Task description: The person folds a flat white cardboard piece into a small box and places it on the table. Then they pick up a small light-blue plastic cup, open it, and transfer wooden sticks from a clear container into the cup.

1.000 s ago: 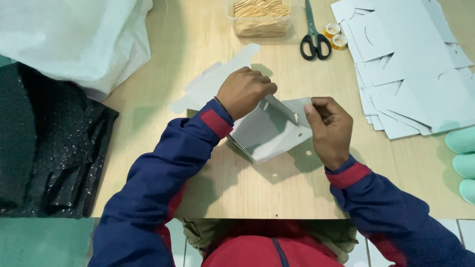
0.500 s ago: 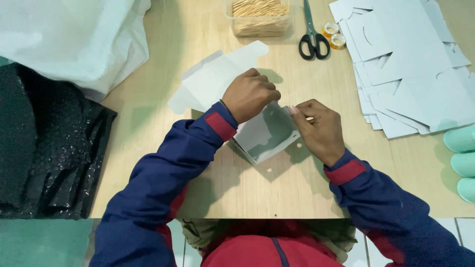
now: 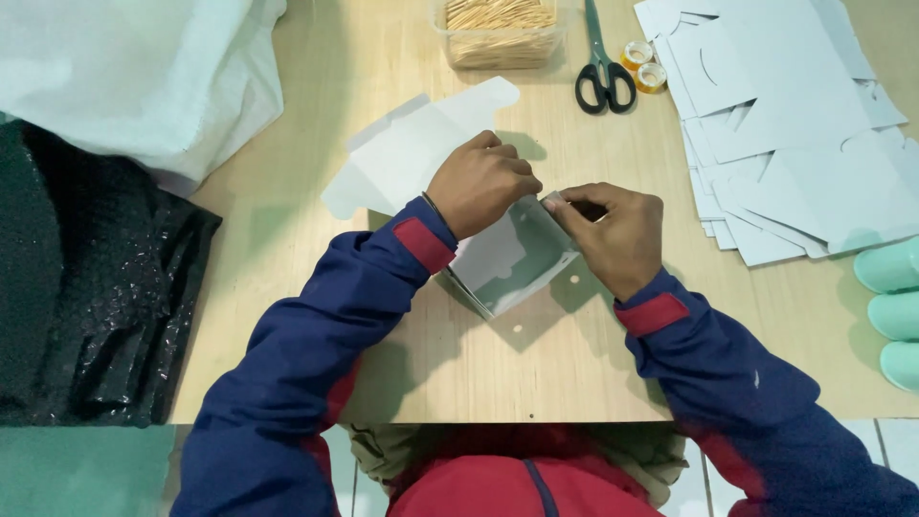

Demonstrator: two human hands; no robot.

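Our left hand [image 3: 483, 182] and right hand [image 3: 613, 235] both pinch the grey folded carton [image 3: 507, 258], held at table [image 3: 316, 86] centre; flat blank [image 3: 412, 148] lies just behind.

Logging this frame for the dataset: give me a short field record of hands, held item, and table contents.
left hand: grips top edge of small grey card box
right hand: pinches the box's right flap
box state: partly folded, on wooden table
behind box: flat white cutout
right side: stack of flat cutouts
far edge: scissors, tape rolls, tub of sticks
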